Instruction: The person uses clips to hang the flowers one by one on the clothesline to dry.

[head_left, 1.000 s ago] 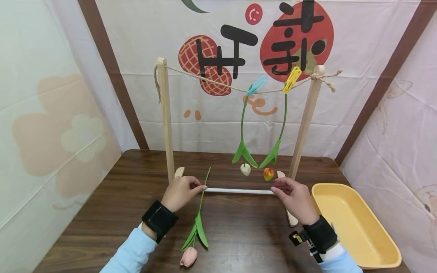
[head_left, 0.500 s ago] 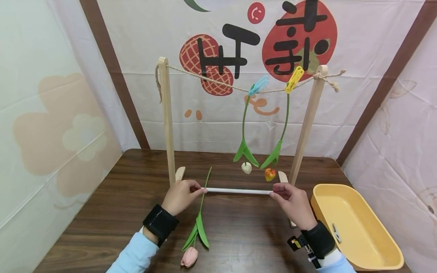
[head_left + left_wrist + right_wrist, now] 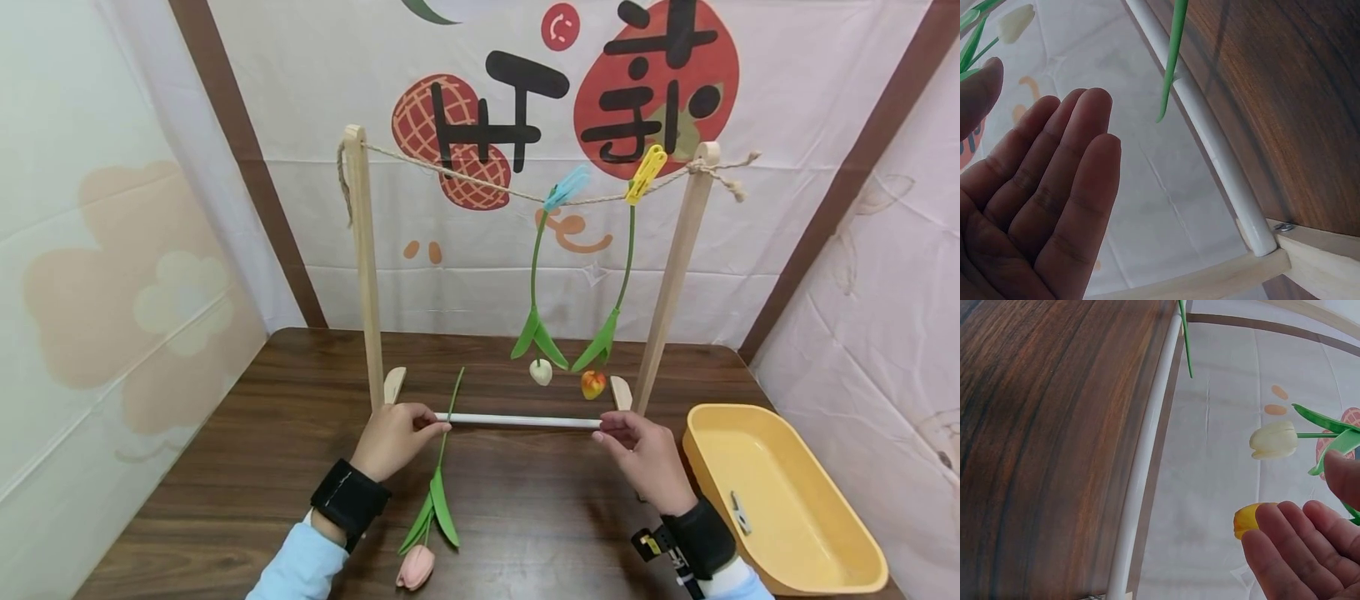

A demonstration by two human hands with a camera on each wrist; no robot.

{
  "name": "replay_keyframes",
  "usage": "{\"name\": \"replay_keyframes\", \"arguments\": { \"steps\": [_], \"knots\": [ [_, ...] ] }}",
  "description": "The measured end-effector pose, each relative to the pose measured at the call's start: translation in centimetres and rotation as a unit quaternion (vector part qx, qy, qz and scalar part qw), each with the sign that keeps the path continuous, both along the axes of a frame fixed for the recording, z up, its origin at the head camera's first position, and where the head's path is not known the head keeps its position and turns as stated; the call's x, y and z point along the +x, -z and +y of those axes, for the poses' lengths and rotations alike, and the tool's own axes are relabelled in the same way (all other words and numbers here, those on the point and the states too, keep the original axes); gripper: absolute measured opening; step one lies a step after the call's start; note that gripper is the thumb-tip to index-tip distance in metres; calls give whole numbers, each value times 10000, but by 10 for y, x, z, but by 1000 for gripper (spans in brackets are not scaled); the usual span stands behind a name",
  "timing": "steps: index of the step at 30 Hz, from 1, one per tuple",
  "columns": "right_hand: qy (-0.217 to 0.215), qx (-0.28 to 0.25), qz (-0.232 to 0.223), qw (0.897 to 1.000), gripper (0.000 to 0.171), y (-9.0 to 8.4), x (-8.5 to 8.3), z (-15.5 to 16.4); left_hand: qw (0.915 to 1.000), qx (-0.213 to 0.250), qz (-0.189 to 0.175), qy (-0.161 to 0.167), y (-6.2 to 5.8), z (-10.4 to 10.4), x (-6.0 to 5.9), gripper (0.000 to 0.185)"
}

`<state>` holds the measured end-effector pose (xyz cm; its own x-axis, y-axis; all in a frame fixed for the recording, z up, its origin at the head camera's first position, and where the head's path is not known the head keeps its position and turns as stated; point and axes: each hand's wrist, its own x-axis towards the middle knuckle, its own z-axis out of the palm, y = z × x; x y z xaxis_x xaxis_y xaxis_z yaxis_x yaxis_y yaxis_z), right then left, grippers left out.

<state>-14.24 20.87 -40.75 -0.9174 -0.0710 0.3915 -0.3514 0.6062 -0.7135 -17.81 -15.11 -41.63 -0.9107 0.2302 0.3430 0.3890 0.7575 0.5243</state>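
My left hand (image 3: 392,440) is near the left end of a white rod (image 3: 517,421) that runs low between two wooden posts. In the left wrist view its fingers (image 3: 1088,181) are extended, with the thumb apart and nothing between them. Close to the rod's right end is my right hand (image 3: 648,460); the right wrist view shows its fingers (image 3: 1282,550) loosely extended and holding nothing. A pink artificial tulip (image 3: 415,568) lies head toward me, its green stem crossing the rod beside my left fingertips.
A white tulip (image 3: 540,372) and an orange-yellow tulip (image 3: 593,384) hang upside down from a rope (image 3: 457,175), by a blue clothespin (image 3: 566,188) and a yellow clothespin (image 3: 647,175). At right stands a yellow tray (image 3: 701,410) holding a small grey clip (image 3: 740,512).
Both hands have shifted slightly downward, toward me. The grey clip in the tray has come into view from behind my right wrist. The pink tulip stays put.
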Motion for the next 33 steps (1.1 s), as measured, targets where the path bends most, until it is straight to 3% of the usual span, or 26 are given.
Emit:
{"name": "replay_keyframes", "arguments": {
  "steps": [11,33],
  "knots": [
    [-7,-232,-130,9996,18,14,-1,-1,9996,9,-201,-172,5,-1,2,11],
    [-20,-288,-429,9987,17,26,4,-3,9998,63,-136,-156,16,-1,4,11]
  ]
}}
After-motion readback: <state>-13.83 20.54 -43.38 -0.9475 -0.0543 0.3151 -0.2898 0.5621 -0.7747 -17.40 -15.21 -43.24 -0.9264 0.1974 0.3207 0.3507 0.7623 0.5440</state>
